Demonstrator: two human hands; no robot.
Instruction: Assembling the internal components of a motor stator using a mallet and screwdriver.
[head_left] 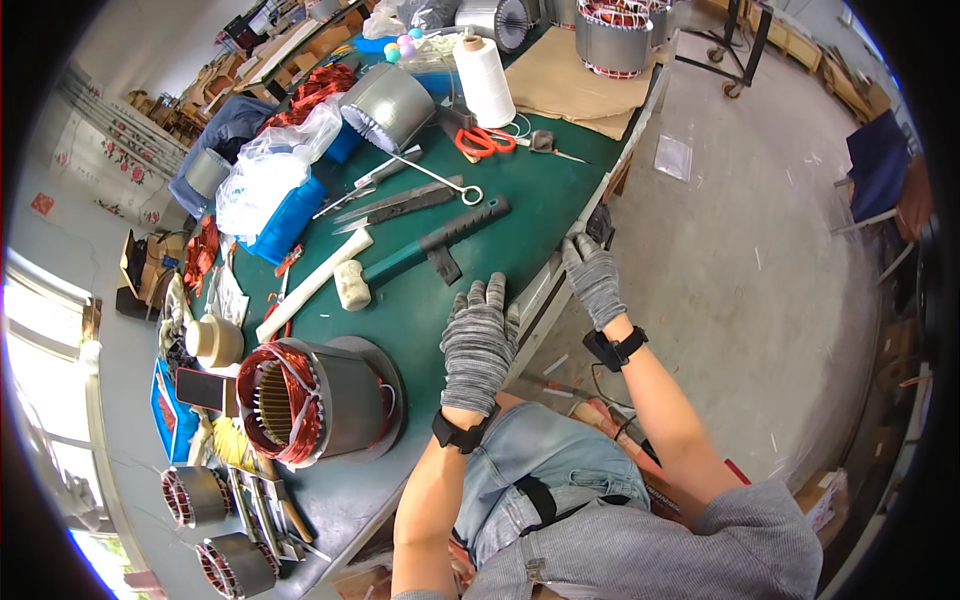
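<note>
Both of my hands wear grey striped knit gloves. My left hand (480, 340) lies flat at the near edge of the green table, fingers stretched out and nothing in it. My right hand (596, 284) is at the table's right edge, its fingers extended beside a small black object (600, 224) whose kind I cannot make out. Left of my left hand, a large motor stator (350, 400) with red copper windings lies on its side on a round grey base. Beyond my left fingertips is a white-headed mallet (420, 250) with a green and black handle.
A pale stick (315, 285), scissors (485, 142), a hooked metal rod (440, 178) and a white thread spool (484, 80) lie or stand farther back. Blue bins (285, 220) are at the left. Smaller stators (236, 565) sit at the near left corner. A wheeled frame (735, 60) stands on the floor.
</note>
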